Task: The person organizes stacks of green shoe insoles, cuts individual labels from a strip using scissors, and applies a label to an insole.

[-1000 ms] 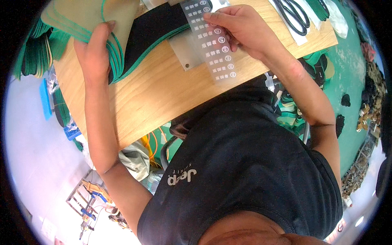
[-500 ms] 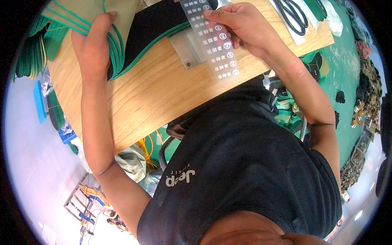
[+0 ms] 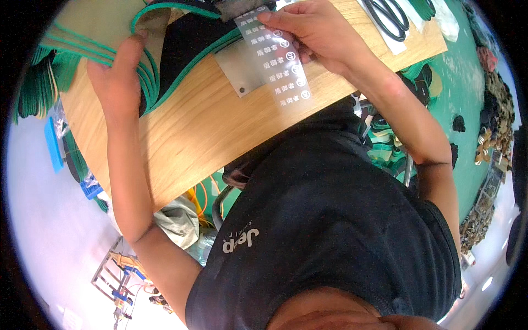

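My left hand (image 3: 116, 77) is closed on a fanned stack of flat beige pieces with green edges (image 3: 80, 47); its thumb lies on top and most fingers are hidden. Beside it, a black piece with a green edge (image 3: 190, 41) stretches across toward the right. Between thumb and fingers, my right hand (image 3: 316, 30) pinches the upper part of a clear strip with rows of white print (image 3: 280, 63). The strip hangs over a grey metal plate (image 3: 234, 71) with a small hole, and its lower end lies above the wooden table (image 3: 192, 137).
A black looped cord (image 3: 388, 19) lies on white paper at the table's far right. More green-edged pieces (image 3: 38, 82) are stacked at the left. Under the table's right side are piled green and beige pieces (image 3: 385, 135); a grey bag (image 3: 179, 223) sits below the near edge.
The green-edged piece at the top now curls up beside my left hand, which has shifted slightly left and nearer. My right hand still pinches the strip, little changed against the plate.
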{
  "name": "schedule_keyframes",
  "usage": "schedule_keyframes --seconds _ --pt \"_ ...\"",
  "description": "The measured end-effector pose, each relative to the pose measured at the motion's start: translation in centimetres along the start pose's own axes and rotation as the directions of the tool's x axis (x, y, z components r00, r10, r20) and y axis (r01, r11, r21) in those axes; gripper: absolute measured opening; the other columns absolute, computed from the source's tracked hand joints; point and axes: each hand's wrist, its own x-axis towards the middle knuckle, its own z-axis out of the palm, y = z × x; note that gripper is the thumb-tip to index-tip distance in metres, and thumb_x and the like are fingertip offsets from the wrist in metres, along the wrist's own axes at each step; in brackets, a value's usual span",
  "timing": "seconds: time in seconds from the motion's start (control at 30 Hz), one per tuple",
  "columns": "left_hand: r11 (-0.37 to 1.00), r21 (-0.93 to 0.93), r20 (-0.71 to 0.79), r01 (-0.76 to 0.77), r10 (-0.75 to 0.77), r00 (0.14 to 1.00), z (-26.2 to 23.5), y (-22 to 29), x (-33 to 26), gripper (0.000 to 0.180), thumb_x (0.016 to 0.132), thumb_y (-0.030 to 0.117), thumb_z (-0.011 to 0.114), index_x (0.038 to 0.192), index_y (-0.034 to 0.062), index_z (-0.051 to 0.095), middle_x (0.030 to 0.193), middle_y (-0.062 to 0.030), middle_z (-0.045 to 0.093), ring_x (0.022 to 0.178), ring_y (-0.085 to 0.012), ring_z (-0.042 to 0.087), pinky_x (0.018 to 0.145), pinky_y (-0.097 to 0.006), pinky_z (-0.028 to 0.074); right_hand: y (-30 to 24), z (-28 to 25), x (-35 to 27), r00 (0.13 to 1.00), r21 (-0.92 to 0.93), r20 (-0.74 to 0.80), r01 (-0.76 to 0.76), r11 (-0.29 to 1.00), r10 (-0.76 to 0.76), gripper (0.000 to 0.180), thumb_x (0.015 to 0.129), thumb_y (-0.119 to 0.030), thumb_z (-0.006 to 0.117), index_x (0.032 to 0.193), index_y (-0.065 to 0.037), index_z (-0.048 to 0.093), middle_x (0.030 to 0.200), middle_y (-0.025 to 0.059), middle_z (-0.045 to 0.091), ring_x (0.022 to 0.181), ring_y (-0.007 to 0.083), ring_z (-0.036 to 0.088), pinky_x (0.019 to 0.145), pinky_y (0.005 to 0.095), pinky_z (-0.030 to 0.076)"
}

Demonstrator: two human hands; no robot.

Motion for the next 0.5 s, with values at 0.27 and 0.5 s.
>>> schedule_keyframes --seconds 0.27,0.5 --pt "0.886 0.436 0.377 -0.159 -0.019 0.926 3.0 1.7 -0.7 0.032 0.078 0.016 0.072 0.105 0.0005 0.065 0.098 -0.0056 0.067 0.092 -0.0155 0.060 0.082 -0.030 0.046 1.9 0.1 -0.9 0.984 -0.015 -0.007 0.181 0.983 -0.181 0.026 0.093 -0.027 0.063 0.084 -0.003 0.067 0.064 0.0013 0.060 0.047 0.0055 0.052 0.040 0.0191 0.038" --pt "0.829 0.493 0.409 -0.263 0.046 0.911 2.8 0.6 -0.5 0.057 0.072 0.027 0.083 0.119 0.0040 0.061 0.112 -0.0110 0.068 0.103 -0.0225 0.062 0.091 -0.035 0.048 2.1 -0.7 -0.6 0.968 -0.042 0.068 0.244 0.969 -0.241 0.024 0.094 -0.025 0.062 0.085 -0.003 0.066 0.070 0.0006 0.062 0.055 0.0052 0.056 0.048 0.0196 0.042"
